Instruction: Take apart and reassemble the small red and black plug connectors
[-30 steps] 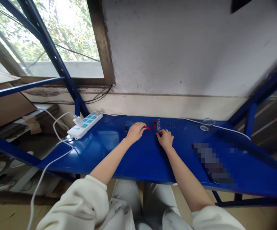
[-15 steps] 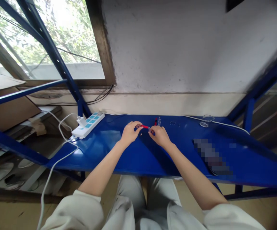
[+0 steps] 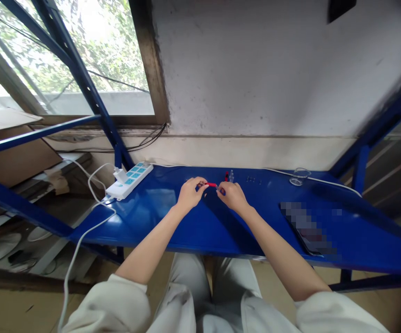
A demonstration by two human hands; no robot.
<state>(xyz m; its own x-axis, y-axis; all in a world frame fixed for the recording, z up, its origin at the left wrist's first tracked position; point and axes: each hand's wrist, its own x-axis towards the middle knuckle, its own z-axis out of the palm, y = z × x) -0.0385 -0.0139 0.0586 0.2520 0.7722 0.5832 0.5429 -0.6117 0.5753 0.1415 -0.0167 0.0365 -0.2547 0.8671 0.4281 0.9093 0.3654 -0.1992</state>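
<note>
Over the middle of the blue table, my left hand pinches a small, slim red tube by its left end. The tube lies roughly level and points at my right hand, whose thumb and fingers are closed on a small clear piece at the tube's right end. Whether the clear piece sits inside the tube or only touches it, I cannot tell. Just behind my right hand, another red piece stands beside several clear pieces.
A white power strip with a plugged-in cable lies at the table's left. Tiny clear parts are scattered toward the back. Farther right are a round clear container and a dark, pixelated flat object. Blue frame posts flank the table.
The red tube has levelled slightly, and the clear piece in my right fingers now lines up more closely with its end. The camera view has shifted a little.
</note>
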